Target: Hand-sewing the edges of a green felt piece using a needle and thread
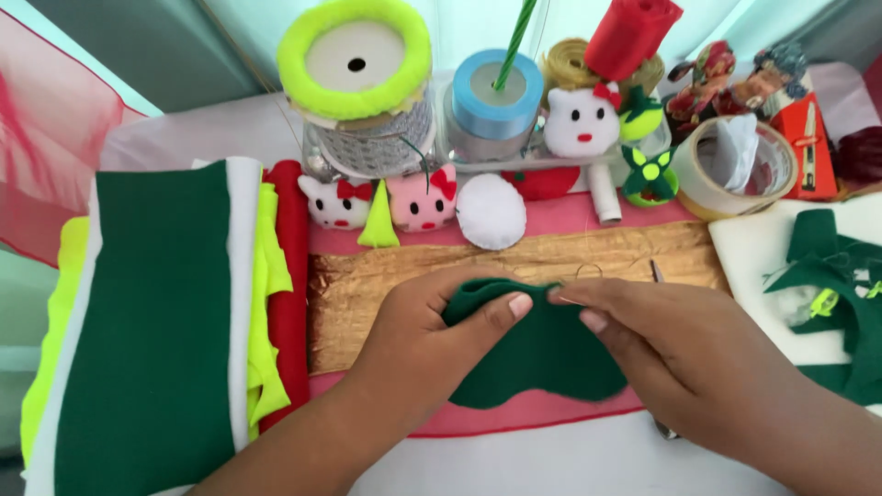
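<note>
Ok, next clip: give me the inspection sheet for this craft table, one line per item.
Surface: white table with a gold fabric strip over pink cloth.
Job's things: dark green felt piece, pinched at its top edge by both hands.
Clutter: folded felt stack at left; small plush heads; ribbon spools; tape roll; green felt scraps at right.
Grippers: left hand grips the felt with its thumb on top; right hand pinches the edge, what it holds is too small to tell.
Cables: nothing seen.
Surroundings: red sheer fabric at far left.
</note>
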